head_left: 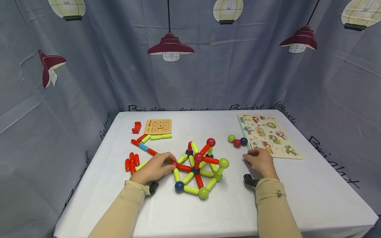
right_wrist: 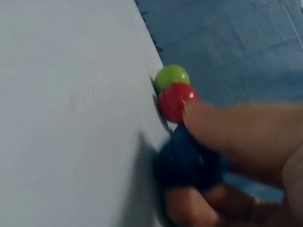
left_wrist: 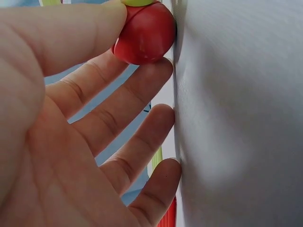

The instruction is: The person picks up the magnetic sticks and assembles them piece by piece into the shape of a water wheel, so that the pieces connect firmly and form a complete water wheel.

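A ball-and-rod construction of red and yellow-green rods (head_left: 191,190) with red, green and dark blue balls stands mid-table. My left hand (head_left: 157,167) pinches the red ball (left_wrist: 147,35) at its left corner between thumb and fingers, the other fingers spread near the tabletop. To the right of the construction, my right hand (head_left: 262,162) holds a dark blue ball (right_wrist: 184,158) between thumb and fingers, close to the table; the fingers mostly hide it in the head view. Beyond it lie a green ball (head_left: 231,138), a red ball (head_left: 237,143) and another dark blue ball (head_left: 244,141).
Several loose red rods (head_left: 132,167) lie left of my left hand. Behind them are a line of red and blue rods (head_left: 143,147), yellow-green rods (head_left: 160,137), a wooden number board (head_left: 158,127) and a red block (head_left: 136,127). A picture board (head_left: 271,135) lies at back right.
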{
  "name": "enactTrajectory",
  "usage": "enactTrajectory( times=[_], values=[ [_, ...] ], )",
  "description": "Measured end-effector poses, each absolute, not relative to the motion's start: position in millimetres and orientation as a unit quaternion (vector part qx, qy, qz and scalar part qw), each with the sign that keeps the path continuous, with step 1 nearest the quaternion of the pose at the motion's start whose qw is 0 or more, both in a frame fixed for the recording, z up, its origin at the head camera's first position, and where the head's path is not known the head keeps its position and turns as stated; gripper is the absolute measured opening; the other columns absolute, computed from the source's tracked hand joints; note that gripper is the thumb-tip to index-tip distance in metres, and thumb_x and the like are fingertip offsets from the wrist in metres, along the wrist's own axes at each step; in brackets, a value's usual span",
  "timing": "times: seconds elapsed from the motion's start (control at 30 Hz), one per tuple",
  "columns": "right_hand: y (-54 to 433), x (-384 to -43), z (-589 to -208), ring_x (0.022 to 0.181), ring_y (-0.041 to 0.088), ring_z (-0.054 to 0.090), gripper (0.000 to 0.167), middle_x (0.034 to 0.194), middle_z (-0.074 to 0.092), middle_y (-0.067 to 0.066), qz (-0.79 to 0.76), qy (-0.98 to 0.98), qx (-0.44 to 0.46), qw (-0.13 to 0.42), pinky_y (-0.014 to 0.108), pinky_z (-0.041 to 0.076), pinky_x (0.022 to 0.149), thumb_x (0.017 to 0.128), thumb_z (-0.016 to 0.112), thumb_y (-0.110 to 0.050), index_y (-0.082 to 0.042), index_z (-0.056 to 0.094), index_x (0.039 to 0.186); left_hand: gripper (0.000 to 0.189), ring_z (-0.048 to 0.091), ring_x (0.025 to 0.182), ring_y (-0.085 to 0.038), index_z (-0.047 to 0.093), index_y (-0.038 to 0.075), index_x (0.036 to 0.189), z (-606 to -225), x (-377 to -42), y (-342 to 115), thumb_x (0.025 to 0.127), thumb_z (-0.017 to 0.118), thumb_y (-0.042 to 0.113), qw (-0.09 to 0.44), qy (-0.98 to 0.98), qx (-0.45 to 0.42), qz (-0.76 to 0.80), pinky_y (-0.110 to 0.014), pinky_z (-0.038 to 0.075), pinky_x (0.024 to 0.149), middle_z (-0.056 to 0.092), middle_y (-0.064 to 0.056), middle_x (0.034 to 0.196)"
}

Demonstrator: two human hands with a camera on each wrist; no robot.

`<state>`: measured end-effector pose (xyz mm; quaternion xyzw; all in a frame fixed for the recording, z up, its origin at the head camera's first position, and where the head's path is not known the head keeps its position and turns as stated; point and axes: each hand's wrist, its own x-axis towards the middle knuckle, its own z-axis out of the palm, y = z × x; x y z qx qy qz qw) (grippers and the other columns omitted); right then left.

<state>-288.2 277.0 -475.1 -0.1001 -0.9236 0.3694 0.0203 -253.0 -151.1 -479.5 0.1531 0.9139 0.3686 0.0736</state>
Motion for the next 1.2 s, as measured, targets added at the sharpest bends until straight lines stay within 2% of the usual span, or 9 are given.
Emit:
enactTrajectory(
  times=[0.13,0.3,0.43,0.5,0.6,0.7,0.8,0.93,1.2],
  values=[
    [267.2,-291.2,-476.5,0.090,0.024,0.065,0.043,0.118,0.065,0.016,0.396,-0.917,-0.035,-0.033,0.030,0.054,0.070,0.094,0.075,-0.037,-0.007,0.068,0.125,0.018,0.060,0.106,-0.014,0.067,0.028,0.115,-479.9,-252.5,-151.1,0.098,0.072,0.030,0.073,0.913,0.153,0.371,-0.043,0.051,0.103,0.068,0.010,0.112],
    [259.2,-292.8,-465.6,0.090,0.023,0.065,0.043,0.114,0.069,0.011,0.440,-0.898,-0.005,-0.011,0.031,0.055,0.071,0.094,0.075,-0.041,-0.011,0.069,0.124,0.018,0.060,0.105,-0.014,0.067,0.028,0.115,-480.6,-252.0,-149.8,0.098,0.072,0.030,0.082,0.912,0.151,0.373,-0.043,0.051,0.102,0.068,0.010,0.111],
    [239.5,-297.3,-419.0,0.097,0.027,0.069,0.045,0.116,0.070,0.012,0.464,-0.884,0.042,0.026,0.036,0.057,0.079,0.094,0.075,-0.042,-0.012,0.068,0.126,0.018,0.061,0.106,-0.013,0.067,0.028,0.116,-480.2,-251.5,-150.1,0.098,0.072,0.030,0.083,0.912,0.156,0.370,-0.044,0.051,0.102,0.069,0.010,0.112],
    [221.6,-304.6,-387.4,0.097,0.030,0.071,0.043,0.117,0.070,0.012,0.448,-0.890,0.081,0.022,0.040,0.058,0.081,0.094,0.076,-0.039,-0.012,0.068,0.126,0.019,0.061,0.106,-0.013,0.067,0.028,0.116,-478.8,-251.4,-150.6,0.098,0.072,0.030,0.080,0.912,0.158,0.369,-0.043,0.051,0.102,0.069,0.010,0.113],
    [187.8,-318.0,-347.6,0.095,0.025,0.071,0.036,0.115,0.071,0.008,0.399,-0.905,0.149,-0.018,0.040,0.060,0.082,0.094,0.076,-0.034,-0.015,0.070,0.123,0.019,0.061,0.106,-0.014,0.067,0.028,0.116,-477.9,-250.9,-151.4,0.098,0.072,0.030,0.074,0.912,0.158,0.370,-0.044,0.051,0.103,0.068,0.009,0.113],
    [153.6,-331.8,-329.2,0.090,0.020,0.074,0.030,0.109,0.074,0.005,0.364,-0.904,0.205,-0.089,0.039,0.061,0.083,0.094,0.077,-0.029,-0.014,0.072,0.120,0.019,0.060,0.106,-0.014,0.067,0.028,0.116,-480.3,-250.2,-151.7,0.098,0.072,0.030,0.073,0.911,0.158,0.374,-0.044,0.051,0.103,0.068,0.010,0.112],
    [126.6,-343.3,-329.2,0.090,0.021,0.074,0.025,0.102,0.076,0.002,0.330,-0.902,0.236,-0.146,0.037,0.060,0.082,0.094,0.077,-0.027,-0.014,0.074,0.116,0.017,0.060,0.106,-0.014,0.067,0.028,0.115,-483.5,-249.7,-152.6,0.098,0.071,0.030,0.073,0.908,0.160,0.380,-0.045,0.050,0.103,0.068,0.009,0.111],
    [102.5,-353.7,-335.9,0.092,0.025,0.072,0.018,0.096,0.076,0.001,0.278,-0.910,0.243,-0.189,0.037,0.059,0.084,0.094,0.078,-0.027,-0.016,0.078,0.108,0.017,0.061,0.108,-0.014,0.067,0.027,0.116,-485.8,-249.8,-151.9,0.099,0.071,0.030,0.072,0.904,0.168,0.385,-0.046,0.050,0.104,0.068,0.009,0.113],
    [79.5,-358.0,-343.3,0.088,0.023,0.070,0.013,0.092,0.075,-0.002,0.189,-0.925,0.261,-0.200,0.034,0.057,0.079,0.091,0.080,-0.028,-0.018,0.078,0.099,0.019,0.061,0.108,-0.015,0.066,0.025,0.117,-482.0,-249.9,-153.1,0.099,0.071,0.029,0.065,0.907,0.179,0.377,-0.046,0.050,0.104,0.069,0.008,0.113]
  ],
)
